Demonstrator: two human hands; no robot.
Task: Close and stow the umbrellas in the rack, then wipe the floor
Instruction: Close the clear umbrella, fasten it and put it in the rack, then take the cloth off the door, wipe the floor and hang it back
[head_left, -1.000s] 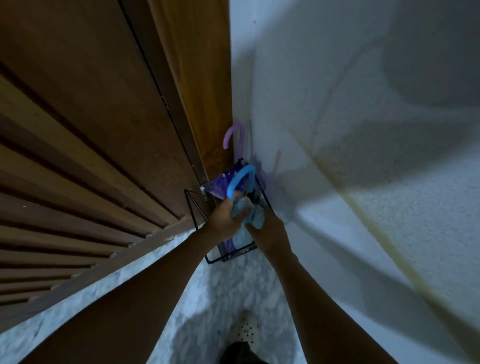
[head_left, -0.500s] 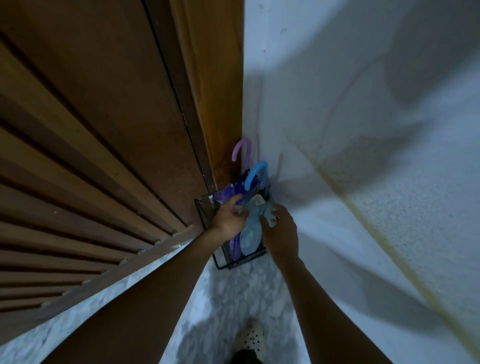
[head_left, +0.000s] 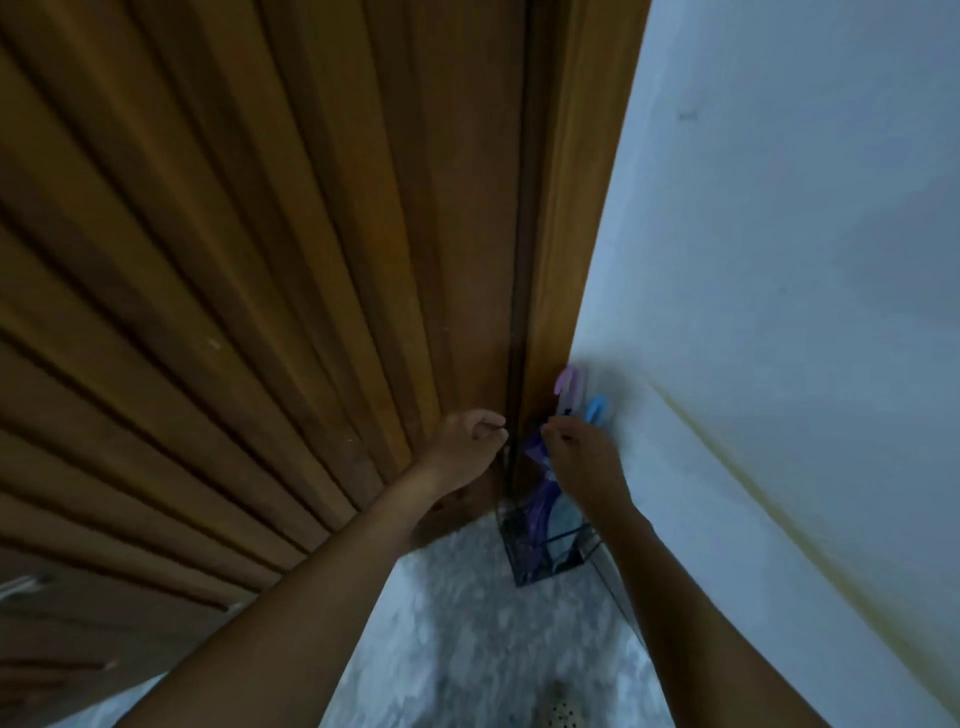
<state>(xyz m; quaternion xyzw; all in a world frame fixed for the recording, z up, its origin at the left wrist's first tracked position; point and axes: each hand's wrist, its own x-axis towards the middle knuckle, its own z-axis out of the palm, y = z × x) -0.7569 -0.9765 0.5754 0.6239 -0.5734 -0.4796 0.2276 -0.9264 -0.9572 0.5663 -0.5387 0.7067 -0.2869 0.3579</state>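
Beside the ribbed wooden door (head_left: 260, 312), curved-handled umbrellas (head_left: 540, 499) fill a wire rack (head_left: 550, 551).

Ribbed, varnished wooden door (head_left: 260, 312), matt painted wall (head_left: 779, 234), thin black wire rack (head_left: 545, 551), mottled marble-like floor (head_left: 467, 634).

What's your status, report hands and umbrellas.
Left hand and right hand empty, above rack. Purple umbrella and blue umbrella stowed. Floor unwiped.

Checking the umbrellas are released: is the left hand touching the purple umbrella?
Apart. Head view shows the left hand against the wooden door, clear of the purple umbrella.
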